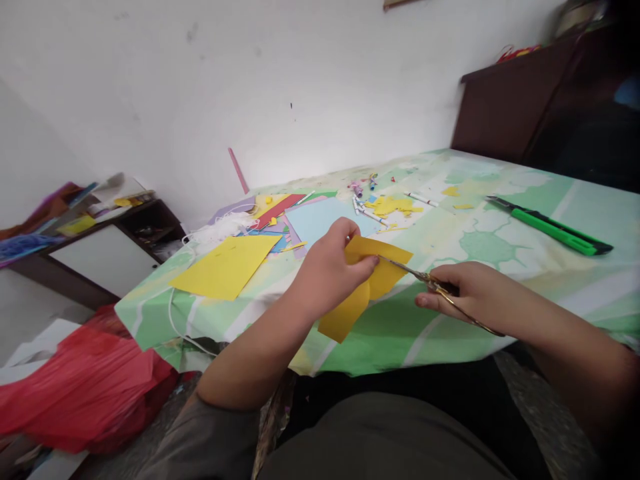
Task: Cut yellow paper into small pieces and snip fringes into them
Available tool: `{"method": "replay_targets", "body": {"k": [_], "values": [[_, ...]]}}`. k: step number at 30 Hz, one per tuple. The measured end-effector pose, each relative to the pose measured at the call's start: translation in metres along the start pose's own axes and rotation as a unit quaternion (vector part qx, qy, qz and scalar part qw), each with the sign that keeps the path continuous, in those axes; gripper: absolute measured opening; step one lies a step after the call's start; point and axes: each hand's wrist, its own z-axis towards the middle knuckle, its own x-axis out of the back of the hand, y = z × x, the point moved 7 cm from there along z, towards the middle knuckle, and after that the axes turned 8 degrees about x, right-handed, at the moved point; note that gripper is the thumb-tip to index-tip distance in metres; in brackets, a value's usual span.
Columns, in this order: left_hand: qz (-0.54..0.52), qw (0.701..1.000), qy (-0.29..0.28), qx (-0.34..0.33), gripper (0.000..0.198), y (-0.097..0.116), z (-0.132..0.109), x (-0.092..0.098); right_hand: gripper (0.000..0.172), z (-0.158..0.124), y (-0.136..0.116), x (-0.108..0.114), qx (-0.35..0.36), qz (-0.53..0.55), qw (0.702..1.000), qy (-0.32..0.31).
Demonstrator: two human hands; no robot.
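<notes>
Mid-cut: left hand grip clamped on paper over the counter's near edge, right hand grip wrapped on scissors, blades at the paper's right edge; next snip probably needs the paper turned.

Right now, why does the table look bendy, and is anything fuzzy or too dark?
Head view: the wide lens curves the edge of the table; head view: soft, even light, no glare on the yellow paper in the left hand; head view: the scissors in the right hand look slightly soft; head view: the cabinet at top right sinks into shadow.
</notes>
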Motion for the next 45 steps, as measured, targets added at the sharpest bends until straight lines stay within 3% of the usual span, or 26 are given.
{"method": "replay_targets", "body": {"k": [11, 26, 38, 42, 44, 45], "values": [[-0.017, 0.998, -0.047, 0.033, 0.026, 0.001, 0.001, -0.008, 0.047, -0.003, 0.003, 0.001, 0.013, 0.019, 0.999, 0.021], [-0.093, 0.988, -0.108, 0.061, 0.026, 0.003, 0.0, -0.014, 0.047, -0.008, 0.01, -0.004, 0.007, 0.049, 0.999, 0.005], [-0.068, 0.988, -0.129, 0.042, 0.025, 0.013, 0.005, -0.019, 0.045, -0.014, 0.018, 0.008, -0.001, 0.051, 0.997, 0.06], [-0.089, 0.985, -0.137, 0.049, 0.027, 0.013, 0.013, -0.021, 0.043, -0.024, 0.031, 0.011, 0.014, 0.118, 0.989, 0.085], [-0.1, 0.985, -0.13, 0.058, 0.027, 0.01, 0.017, -0.025, 0.043, -0.027, 0.035, 0.01, 0.032, 0.224, 0.967, 0.118], [-0.104, 0.985, -0.123, 0.06, 0.027, 0.008, 0.018, -0.027, 0.044, -0.027, 0.036, 0.009, 0.041, 0.3, 0.942, 0.144]]}}
